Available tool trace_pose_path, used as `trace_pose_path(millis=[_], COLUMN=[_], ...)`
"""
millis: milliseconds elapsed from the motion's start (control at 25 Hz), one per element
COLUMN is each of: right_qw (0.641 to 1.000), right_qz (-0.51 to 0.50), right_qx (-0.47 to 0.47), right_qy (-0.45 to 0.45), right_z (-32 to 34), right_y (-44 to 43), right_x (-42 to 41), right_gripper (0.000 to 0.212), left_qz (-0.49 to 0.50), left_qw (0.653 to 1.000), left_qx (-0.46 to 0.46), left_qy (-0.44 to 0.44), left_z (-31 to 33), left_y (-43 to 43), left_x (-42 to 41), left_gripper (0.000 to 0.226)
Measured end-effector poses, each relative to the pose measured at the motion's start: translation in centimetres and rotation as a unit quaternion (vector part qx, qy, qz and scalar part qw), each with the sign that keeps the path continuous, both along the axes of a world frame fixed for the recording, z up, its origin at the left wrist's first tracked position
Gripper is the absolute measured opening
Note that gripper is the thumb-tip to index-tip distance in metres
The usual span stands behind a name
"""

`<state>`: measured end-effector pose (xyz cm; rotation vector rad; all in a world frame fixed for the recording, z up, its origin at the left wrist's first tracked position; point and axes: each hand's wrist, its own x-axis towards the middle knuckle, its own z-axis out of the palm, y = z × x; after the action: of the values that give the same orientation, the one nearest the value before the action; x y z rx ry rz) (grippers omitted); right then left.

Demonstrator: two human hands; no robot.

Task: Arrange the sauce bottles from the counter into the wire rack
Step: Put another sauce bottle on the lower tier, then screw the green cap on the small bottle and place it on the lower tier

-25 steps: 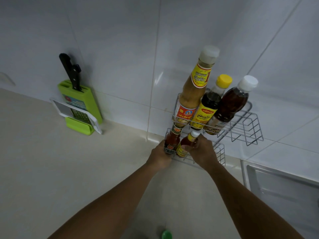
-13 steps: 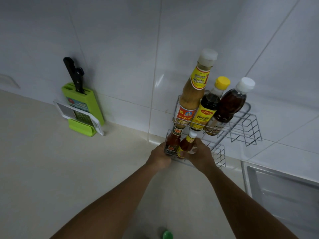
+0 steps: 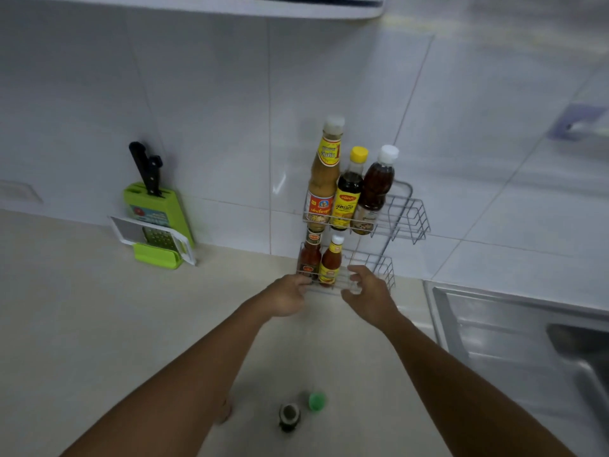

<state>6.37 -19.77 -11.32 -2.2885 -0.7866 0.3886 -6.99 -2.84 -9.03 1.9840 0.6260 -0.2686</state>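
- The counter (image 3: 82, 324) shows more of itself than a moment ago: two bottles near my elbows, one with a green cap (image 3: 317, 401) and one with a dark cap (image 3: 289, 414), now stand in view.
- The wire rack (image 3: 403, 212) sits against the tiled wall; its upper shelf holds three tall bottles, as before.
- My right hand (image 3: 369, 293) has let go of the yellow-labelled sauce bottle (image 3: 330, 262) and drawn back, fingers spread and empty, just in front of the lower shelf.
- My left hand (image 3: 286, 296) stays at the lower shelf's front left corner, fingers curled on the wire edge.
- That small bottle now stands upright on the lower shelf, just beside the red sauce bottle (image 3: 309, 255).
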Motion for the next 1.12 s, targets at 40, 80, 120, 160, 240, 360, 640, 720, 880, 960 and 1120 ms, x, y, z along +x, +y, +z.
trace_pose_path(millis=[40, 80, 120, 160, 240, 360, 640, 720, 880, 960, 1120], right_qw=[1.0, 1.0, 1.0, 0.999, 0.993, 0.969, 0.966, 0.971, 0.982, 0.992, 0.993], right_qz=[0.006, 0.016, 0.028, 0.044, 0.087, 0.162, 0.134, 0.09, 0.051, 0.051, -0.027], right_qx=[0.003, 0.001, -0.007, -0.023, -0.062, -0.16, -0.219, -0.219, -0.175, -0.11, 0.093], right_qy=[-0.007, -0.01, -0.005, 0.006, 0.045, 0.092, 0.035, -0.018, -0.055, -0.029, 0.068], right_z=[0.0, -0.4, -1.0, -1.7, -3.0, -4.6, -10.2, -10.8, -11.9, -11.6, -6.1], right_y=[-0.8, -1.7, -2.7, -3.6, -5.3, -7.3, -9.5, -9.7, -10.3, -11.0, -11.9], right_x=[-1.1, -2.2, -3.4, -4.4, -6.6, -10.5, -17.9, -19.3, -20.3, -20.2, -19.9], right_gripper=[0.049, 0.046, 0.045, 0.046, 0.05, 0.056, 0.062, 0.054, 0.024, 0.016, 0.036], left_qz=[-0.041, -0.083, -0.124, -0.156, -0.196, -0.227, -0.129, -0.043, 0.041, 0.049, 0.037], left_qw=[0.999, 0.995, 0.989, 0.983, 0.974, 0.962, 0.986, 0.999, 0.997, 0.997, 0.987], left_qx=[0.018, 0.033, 0.048, 0.06, 0.053, 0.048, 0.058, 0.008, -0.028, -0.015, -0.002], left_qy=[0.022, 0.044, 0.066, 0.081, 0.105, 0.145, 0.086, 0.018, -0.051, -0.063, -0.156], left_z=[0.2, 0.2, 0.2, 0.0, -0.4, -1.9, -7.9, -9.7, -11.4, -10.8, -7.5], left_y=[-0.4, -0.9, -1.5, -2.1, -3.5, -5.2, -7.6, -9.0, -11.3, -11.5, -11.0], left_x=[-0.9, -1.9, -3.1, -4.2, -6.6, -10.0, -15.9, -17.0, -17.7, -17.5, -17.1], left_gripper=[0.056, 0.058, 0.061, 0.064, 0.069, 0.078, 0.071, 0.056, 0.034, 0.027, 0.02])
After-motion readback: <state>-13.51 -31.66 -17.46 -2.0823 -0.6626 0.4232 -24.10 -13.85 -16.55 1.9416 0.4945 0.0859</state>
